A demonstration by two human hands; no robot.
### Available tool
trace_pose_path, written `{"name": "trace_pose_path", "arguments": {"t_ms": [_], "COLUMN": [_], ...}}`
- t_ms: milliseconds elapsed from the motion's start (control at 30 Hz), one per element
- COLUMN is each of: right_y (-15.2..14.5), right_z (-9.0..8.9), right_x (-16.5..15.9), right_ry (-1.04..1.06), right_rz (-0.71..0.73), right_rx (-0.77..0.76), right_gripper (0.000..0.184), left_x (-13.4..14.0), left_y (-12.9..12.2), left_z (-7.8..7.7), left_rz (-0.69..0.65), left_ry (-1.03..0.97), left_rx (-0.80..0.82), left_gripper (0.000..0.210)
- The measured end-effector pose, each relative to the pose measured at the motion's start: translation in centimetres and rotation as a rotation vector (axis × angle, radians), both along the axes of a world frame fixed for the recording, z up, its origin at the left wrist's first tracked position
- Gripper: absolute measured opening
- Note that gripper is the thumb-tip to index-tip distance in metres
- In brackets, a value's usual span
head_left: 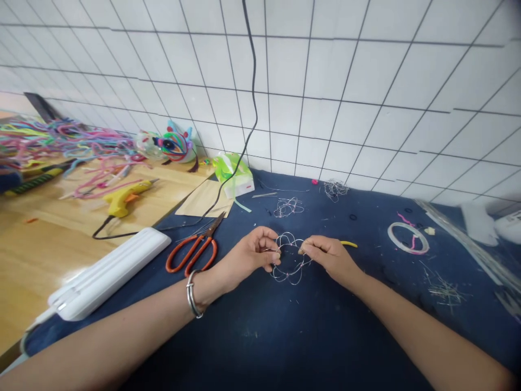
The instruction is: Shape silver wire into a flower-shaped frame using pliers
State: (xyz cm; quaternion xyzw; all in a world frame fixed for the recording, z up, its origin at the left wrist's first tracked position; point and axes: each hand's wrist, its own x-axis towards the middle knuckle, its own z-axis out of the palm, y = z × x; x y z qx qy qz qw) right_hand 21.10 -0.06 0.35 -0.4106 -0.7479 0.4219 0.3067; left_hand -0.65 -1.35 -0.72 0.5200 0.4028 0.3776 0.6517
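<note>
Between my two hands hangs a thin silver wire piece (290,259) bent into several loops like a flower. My left hand (249,255), with a metal bangle on its wrist, pinches the left side of the wire piece. My right hand (330,256) pinches its right side. Both hands hover just above a dark blue cloth (285,336) that covers the table. Orange-handled scissors (194,251) lie shut to the left of my left hand.
More wire tangles (288,207) (335,189) lie farther back on the cloth. A white tape ring (407,238) sits at the right, a white box (106,272) and a yellow glue gun (127,196) at the left. Coloured pipe cleaners (61,142) pile up on the wooden table. A black cable (253,98) hangs down the tiled wall.
</note>
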Motion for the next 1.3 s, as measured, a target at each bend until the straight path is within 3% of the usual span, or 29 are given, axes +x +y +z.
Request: {"name": "trace_pose_path", "arguments": {"t_ms": [233, 467, 600, 733, 900, 1067, 1300], "right_y": [-0.8, -1.6, -2.4, -3.1, -3.0, -2.8, -2.5], "right_z": [-0.5, -0.5, -0.6, -1.0, -1.2, -1.1, -1.5], "right_x": [-0.5, -0.9, -1.4, -1.9, -1.9, -1.7, -1.5], "right_ry": [0.065, 0.274, 0.271, 0.247, 0.412, 0.658, 0.742], "right_rz": [-0.105, -0.333, -0.251, -0.165, -0.155, -0.043, -0.019], "right_rx": [0.057, 0.076, 0.01, -0.068, -0.209, -0.43, -0.489], "right_gripper": [0.022, 0.022, 0.024, 0.022, 0.021, 0.019, 0.011], "left_x": [0.3, 0.2, 0.4, 0.7, 0.9, 1.1, 1.2], "left_y": [-0.9, -1.2, -1.5, -2.0, -2.5, -2.6, -2.6], "left_z": [0.3, 0.9, 1.0, 1.2, 1.4, 1.0, 0.3], "left_rz": [0.008, 0.188, 0.288, 0.279, 0.252, 0.23, 0.192], "left_ry": [-0.014, -0.15, -0.199, -0.247, -0.33, -0.395, -0.394], "left_rx": [0.062, 0.069, 0.102, 0.133, 0.114, 0.05, -0.017], "left_gripper": [0.042, 0.048, 0.047, 0.045, 0.042, 0.042, 0.038]}}
